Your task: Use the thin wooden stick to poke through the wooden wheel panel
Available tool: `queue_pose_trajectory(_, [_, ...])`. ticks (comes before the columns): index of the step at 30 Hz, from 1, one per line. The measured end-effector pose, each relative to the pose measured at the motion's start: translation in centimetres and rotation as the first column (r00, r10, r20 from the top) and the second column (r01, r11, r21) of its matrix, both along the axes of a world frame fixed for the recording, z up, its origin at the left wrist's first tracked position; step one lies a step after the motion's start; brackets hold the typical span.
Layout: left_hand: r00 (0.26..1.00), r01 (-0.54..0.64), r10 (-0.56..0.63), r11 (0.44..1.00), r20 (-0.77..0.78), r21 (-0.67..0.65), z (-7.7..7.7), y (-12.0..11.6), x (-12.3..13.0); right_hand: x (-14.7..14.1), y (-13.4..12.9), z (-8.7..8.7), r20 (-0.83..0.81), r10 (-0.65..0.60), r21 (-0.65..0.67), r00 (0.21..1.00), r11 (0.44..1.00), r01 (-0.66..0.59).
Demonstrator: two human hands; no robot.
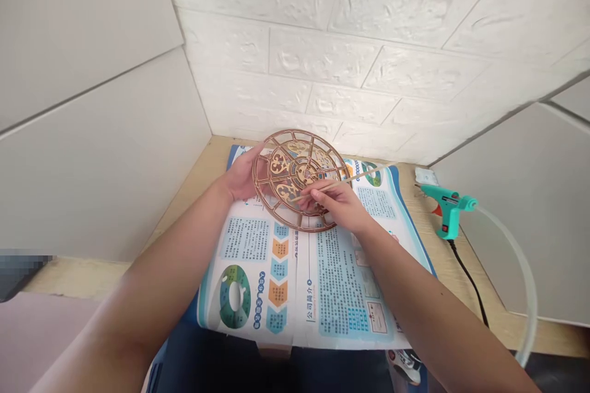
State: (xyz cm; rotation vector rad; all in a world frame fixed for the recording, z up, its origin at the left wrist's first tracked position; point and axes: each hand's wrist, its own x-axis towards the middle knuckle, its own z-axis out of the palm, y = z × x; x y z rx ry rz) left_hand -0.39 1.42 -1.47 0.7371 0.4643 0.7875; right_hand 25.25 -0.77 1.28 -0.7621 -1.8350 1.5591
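A round laser-cut wooden wheel point(299, 181) with spokes and ornate scrollwork is held up, tilted, above a printed paper sheet point(276, 282). My left hand point(242, 175) grips its left rim, with the fingers behind the wheel. My right hand point(334, 206) pinches a thin wooden stick point(354, 179) between fingertips and thumb. The stick's tip lies across the wheel's lower left part, and its far end points past the right rim. Part of the wheel's underside is hidden by my hands.
A teal and orange hot glue gun point(447, 212) lies on the wooden desk point(426, 239) to the right, with a black cord point(470, 282) trailing toward me. A small white packet point(426, 176) sits behind it. White brick-textured panelling point(322, 55) stands behind the desk.
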Motion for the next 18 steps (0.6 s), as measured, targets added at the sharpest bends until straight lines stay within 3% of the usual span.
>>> queue_pose_trajectory(5, [0.996, -0.088, 0.088, 0.996, -0.003, -0.035, -0.2, 0.2, -0.1, 0.1, -0.5, 0.3, -0.052, 0.088, 0.018, 0.995, 0.996, -0.088])
queue_pose_trajectory(9, [0.989, -0.127, 0.133, 0.988, 0.066, -0.09, -0.3, 0.4, -0.6, -0.1, -1.1, 0.7, -0.018, 0.102, 0.128, 0.995, 0.987, -0.099])
queue_pose_trajectory(14, [0.978, -0.088, 0.092, 0.996, 0.185, -0.029, 0.2, 0.1, -0.4, -0.4, -1.3, 0.7, 0.011, -0.003, 0.177, 1.0, 0.984, 0.001])
queue_pose_trajectory(18, [0.991, -0.002, -0.001, 1.0, 0.136, 0.023, -0.1, -0.1, -0.2, -0.6, -1.0, -0.1, -0.007, -0.082, 0.169, 0.997, 0.982, 0.082])
